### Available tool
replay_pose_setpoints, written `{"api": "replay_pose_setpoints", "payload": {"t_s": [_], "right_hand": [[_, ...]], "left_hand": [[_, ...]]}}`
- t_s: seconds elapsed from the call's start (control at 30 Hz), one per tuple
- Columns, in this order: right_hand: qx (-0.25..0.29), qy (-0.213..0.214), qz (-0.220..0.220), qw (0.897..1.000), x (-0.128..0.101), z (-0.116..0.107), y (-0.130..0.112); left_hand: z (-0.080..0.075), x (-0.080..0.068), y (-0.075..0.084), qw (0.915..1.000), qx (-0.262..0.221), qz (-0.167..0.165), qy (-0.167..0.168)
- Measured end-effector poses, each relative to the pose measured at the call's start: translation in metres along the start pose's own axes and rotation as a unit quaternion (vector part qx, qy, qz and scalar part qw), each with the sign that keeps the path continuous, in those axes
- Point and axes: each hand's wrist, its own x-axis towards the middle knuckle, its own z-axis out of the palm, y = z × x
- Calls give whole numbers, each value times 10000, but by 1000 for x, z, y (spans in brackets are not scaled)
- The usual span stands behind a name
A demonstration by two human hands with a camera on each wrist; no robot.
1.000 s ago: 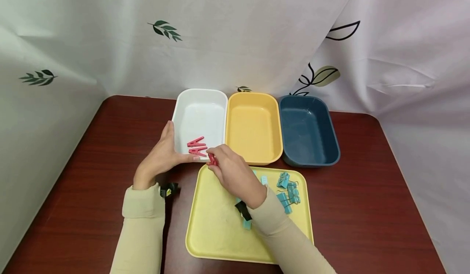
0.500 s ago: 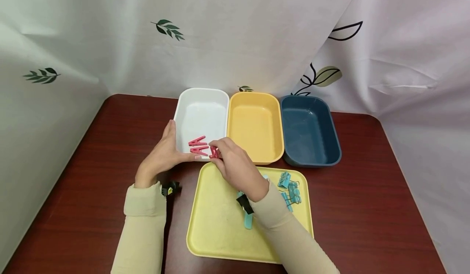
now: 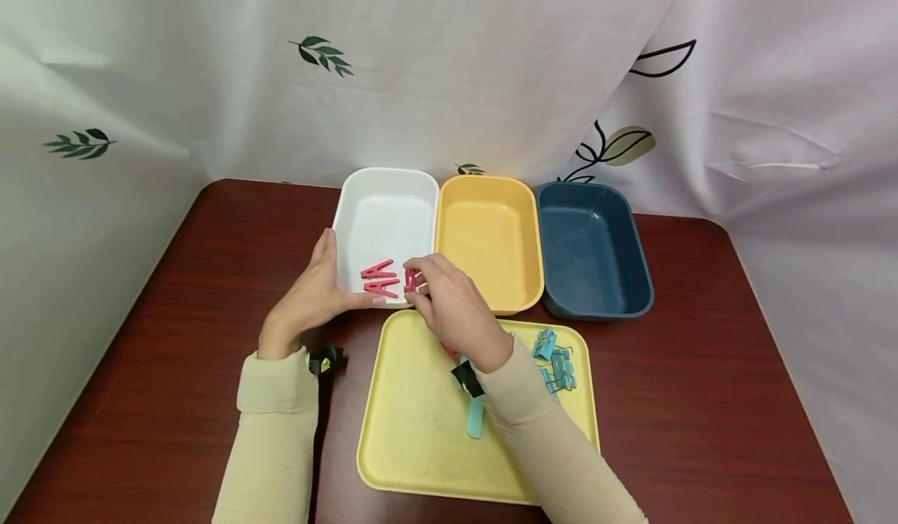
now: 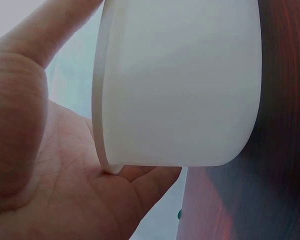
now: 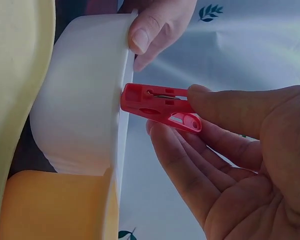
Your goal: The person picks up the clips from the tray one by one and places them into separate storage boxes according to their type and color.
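Observation:
My left hand (image 3: 309,302) grips the near left corner of a white bin (image 3: 386,220), its thumb along the near rim and its fingers on the left side. In the left wrist view, the bin's outer wall (image 4: 185,90) fills the space beside the palm. My right hand (image 3: 456,309) pinches a red plastic clothespin (image 5: 157,105) between thumb and fingers, at the white bin's near right corner. Two more red clothespins (image 3: 380,288) lie side by side inside the bin, near its front wall.
A yellow bin (image 3: 487,243) and a dark blue bin (image 3: 592,251) stand right of the white one. In front lies a pale yellow tray (image 3: 414,446) with teal binder clips (image 3: 561,368), a teal strip-like piece (image 3: 475,417) and a red bit, partly hidden by the right wrist.
My right hand has moved slightly forward and right with the clothespin, which has turned more upright in the head view. The left hand keeps its hold on the white bin.

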Motion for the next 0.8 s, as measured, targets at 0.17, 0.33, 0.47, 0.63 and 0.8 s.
{"api": "replay_pose_setpoints", "payload": {"t_s": [0.17, 0.33, 0.47, 0.63, 0.8], "right_hand": [[-6, 146, -117, 9998, 3, -1, 0], [-33, 219, -160, 9996, 7, 0, 0], [5, 230, -149, 9996, 10, 0, -1], [24, 264, -169, 9995, 14, -1, -2], [104, 210, -62, 9997, 18, -3, -3]], "left_hand": [[-1, 0, 0, 10000, 42, -49, -15], [-2, 0, 1, 9982, 300, -468, -242], [-2, -1, 2, 9972, 336, -573, -334], [-3, -1, 3, 9973, 371, -562, -303], [-4, -1, 2, 9973, 392, -545, -282]]}}
